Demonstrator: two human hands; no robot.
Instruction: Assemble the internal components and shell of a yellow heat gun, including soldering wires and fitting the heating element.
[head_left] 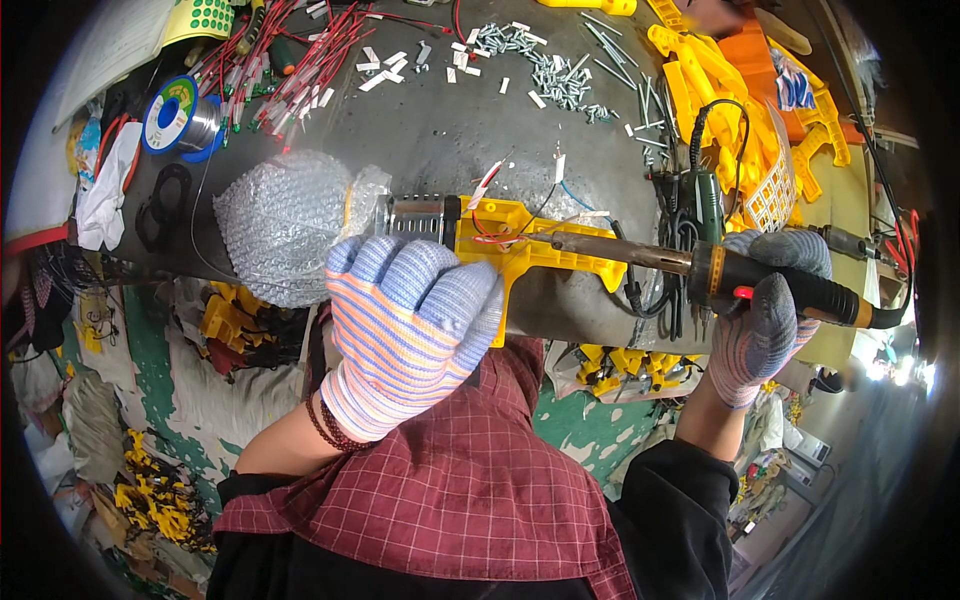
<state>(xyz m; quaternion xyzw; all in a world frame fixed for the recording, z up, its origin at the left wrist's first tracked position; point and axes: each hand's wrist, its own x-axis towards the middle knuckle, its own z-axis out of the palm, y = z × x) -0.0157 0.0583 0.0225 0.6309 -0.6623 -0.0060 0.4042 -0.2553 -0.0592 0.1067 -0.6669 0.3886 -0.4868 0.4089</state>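
My left hand (410, 320), in a striped knit glove, is closed around the near side of a yellow plastic housing half (560, 264) and its slotted metal collar (422, 218). A round head wrapped in bubble wrap (280, 225) joins the collar's left end. My right hand (765, 318), in a matching glove with greyed fingers, grips a soldering iron (640, 254) by its black handle, where a red light shows. The iron's tip lies over the housing's open inside, near thin wires (495, 238); whether it touches them is too small to tell. A white-sleeved wire (484, 188) sticks up there.
A solder spool (166, 114) and bundled red wires (290, 75) lie at the back left. Loose screws (560, 80) cover the back middle. Yellow housings (715, 95) pile up at the right, near a dark green-and-black tool (706, 205) and its cables. Yellow parts (640, 368) sit below the table edge.
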